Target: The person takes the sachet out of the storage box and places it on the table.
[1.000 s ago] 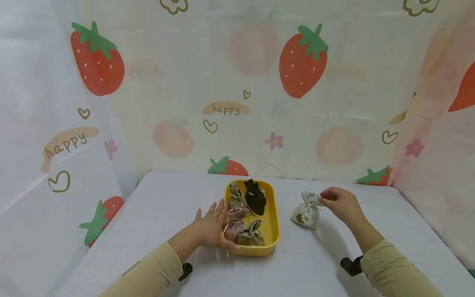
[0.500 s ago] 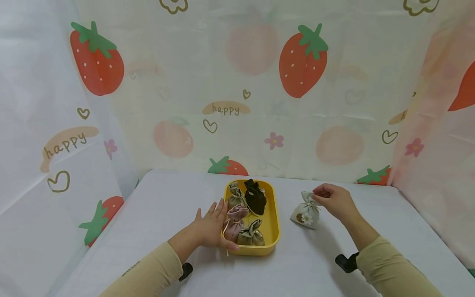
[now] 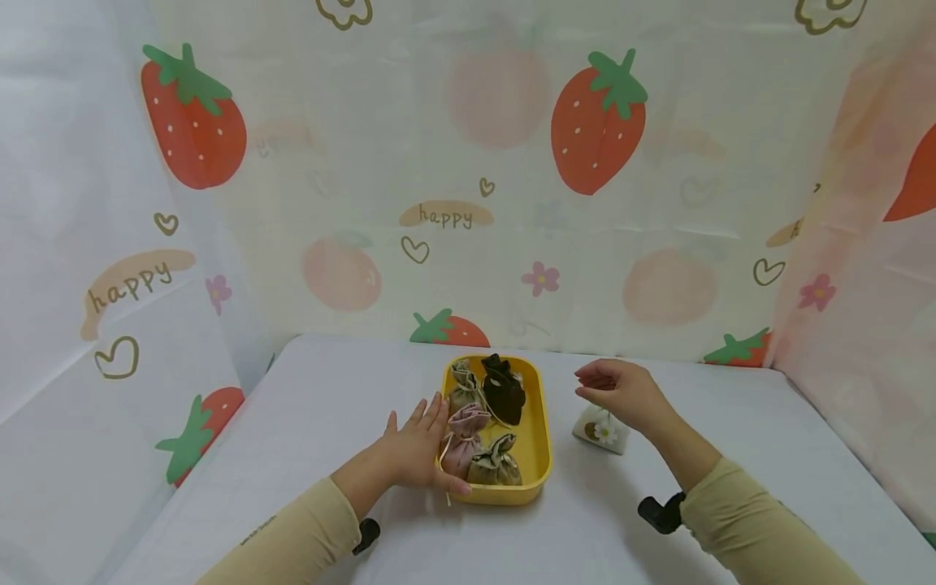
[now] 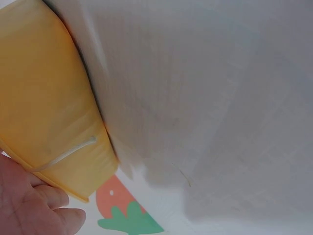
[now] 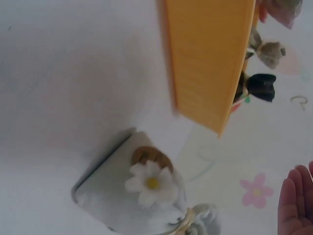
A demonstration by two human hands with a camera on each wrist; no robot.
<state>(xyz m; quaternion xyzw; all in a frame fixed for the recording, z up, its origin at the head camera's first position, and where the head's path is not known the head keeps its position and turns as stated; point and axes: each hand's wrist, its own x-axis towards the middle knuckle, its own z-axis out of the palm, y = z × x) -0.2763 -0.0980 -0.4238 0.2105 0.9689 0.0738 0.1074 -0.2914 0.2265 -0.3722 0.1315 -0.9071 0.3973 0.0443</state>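
Observation:
My left hand (image 3: 413, 451) rests along the left rim of a yellow tray (image 3: 543, 439), fingers spread and mostly straight, thumb at the near corner. In the left wrist view its fingers touch the tray's edge, where a pale cord hangs down the wall. My right hand (image 3: 629, 394) hovers over a white drawstring pouch (image 3: 600, 431) bearing a daisy, holding nothing, with its fingers bent loosely. The hand hides the pouch's tied neck in the head view. In the right wrist view the pouch (image 5: 122, 196) stands on the table, apart from the fingers.
Inside the tray are a black pouch (image 3: 503, 394), a pink pouch (image 3: 461, 443) and two olive ones, the nearer olive pouch (image 3: 496, 465) at the front. White cloth covers the table (image 3: 329, 382). A strawberry-print curtain (image 3: 504, 244) stands behind.
My right hand has released the white pouch's neck and shifted left and slightly up above it. The pouch stays in place. My left hand and the tray have not moved.

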